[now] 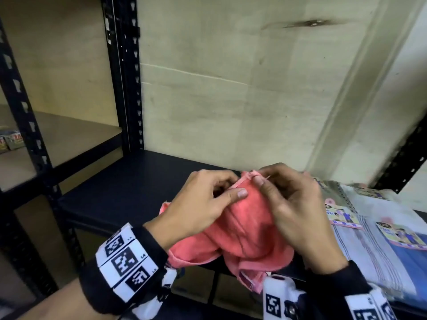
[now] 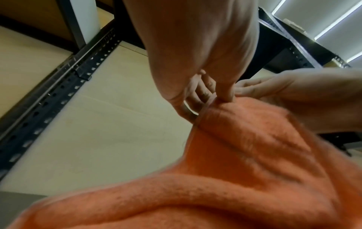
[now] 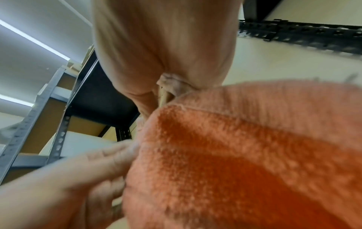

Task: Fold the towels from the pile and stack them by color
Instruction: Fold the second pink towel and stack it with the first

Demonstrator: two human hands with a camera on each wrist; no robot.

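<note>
Head view: coral-pink towel [image 1: 233, 229] held up over the front edge of the black shelf [image 1: 129, 181], bulk drooping in loose bunches below both hands. Left hand [image 1: 203, 204] and right hand [image 1: 293, 204] close together at the top hem, each pinching it between thumb and curled fingers. Left wrist view confirms a fingertip pinch right on the stitched hem.

Judgement: light, soft terry, no stiffness; it will sag and bunch wherever unsupported. Pile looks grippy, not slippery. Best hold is the hem, sliding out to two corners so the cloth hangs flat before folding.

Around: packaged pale striped towels [image 1: 379, 245] with printed labels lie on the shelf just right of the hands. Slotted black uprights [image 1: 124, 88] stand left and behind. Bare shelf to the left looks the likelier folding spot; packages crowd the right.
</note>
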